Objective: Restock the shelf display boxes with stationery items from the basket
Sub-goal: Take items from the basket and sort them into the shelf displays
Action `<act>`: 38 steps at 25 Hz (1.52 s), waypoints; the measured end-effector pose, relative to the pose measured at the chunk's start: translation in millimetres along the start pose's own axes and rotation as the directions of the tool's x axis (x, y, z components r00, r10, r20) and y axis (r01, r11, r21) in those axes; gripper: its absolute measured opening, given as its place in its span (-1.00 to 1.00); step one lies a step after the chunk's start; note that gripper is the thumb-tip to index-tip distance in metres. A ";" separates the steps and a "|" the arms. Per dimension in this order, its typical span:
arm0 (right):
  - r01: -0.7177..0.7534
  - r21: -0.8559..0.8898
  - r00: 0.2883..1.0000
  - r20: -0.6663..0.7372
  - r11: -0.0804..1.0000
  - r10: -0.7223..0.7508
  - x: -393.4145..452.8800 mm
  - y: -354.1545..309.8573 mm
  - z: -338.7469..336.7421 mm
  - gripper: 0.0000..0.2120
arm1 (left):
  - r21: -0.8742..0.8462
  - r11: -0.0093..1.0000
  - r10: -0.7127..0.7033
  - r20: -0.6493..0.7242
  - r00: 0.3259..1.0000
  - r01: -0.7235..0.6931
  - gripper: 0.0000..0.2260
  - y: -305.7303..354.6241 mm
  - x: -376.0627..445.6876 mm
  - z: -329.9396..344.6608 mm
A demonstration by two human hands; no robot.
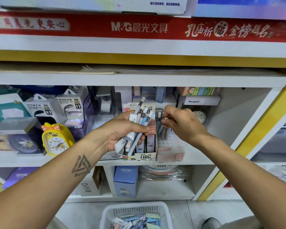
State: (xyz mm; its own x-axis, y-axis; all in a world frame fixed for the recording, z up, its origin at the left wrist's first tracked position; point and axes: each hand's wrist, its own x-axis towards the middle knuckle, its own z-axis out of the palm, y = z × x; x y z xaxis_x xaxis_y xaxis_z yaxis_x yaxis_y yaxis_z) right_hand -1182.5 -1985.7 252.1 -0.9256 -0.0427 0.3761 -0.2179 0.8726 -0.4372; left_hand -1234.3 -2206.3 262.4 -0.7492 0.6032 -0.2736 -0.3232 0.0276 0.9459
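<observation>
My left hand (122,129) grips a bunch of pastel pens (141,119) and a white eraser-like stick, held upright in front of the shelf. My right hand (180,121) pinches the white top of a pen (165,118) over a clear display box (171,151) that holds several upright pens. Left of that box stands a pencil-lead display box (139,157) marked 0.7 HB. On the floor below sits a white basket (135,212) holding several pastel stationery items.
A yellow duck alarm clock (57,139) and power bank packs (69,109) stand at left on the same shelf. A round clock (199,115) sits behind my right hand. Blue boxes (125,180) fill the lower shelf. A shoe (211,223) shows at bottom right.
</observation>
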 end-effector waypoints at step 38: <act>-0.042 0.058 0.996 -0.079 0.997 0.046 -0.6 -3.3 0.1 -0.92 | -0.011 0.999 0.037 0.009 0.999 -0.037 -0.85 -9.6 1.5 5.3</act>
State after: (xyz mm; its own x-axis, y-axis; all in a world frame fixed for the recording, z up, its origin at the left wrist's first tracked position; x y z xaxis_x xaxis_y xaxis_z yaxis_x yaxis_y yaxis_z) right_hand -1181.2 -1988.6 253.3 -0.9075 0.0361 0.4186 -0.1967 0.8439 -0.4992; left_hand -1229.2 -2201.4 253.9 -0.7552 0.6113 -0.2366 -0.3015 -0.0035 0.9535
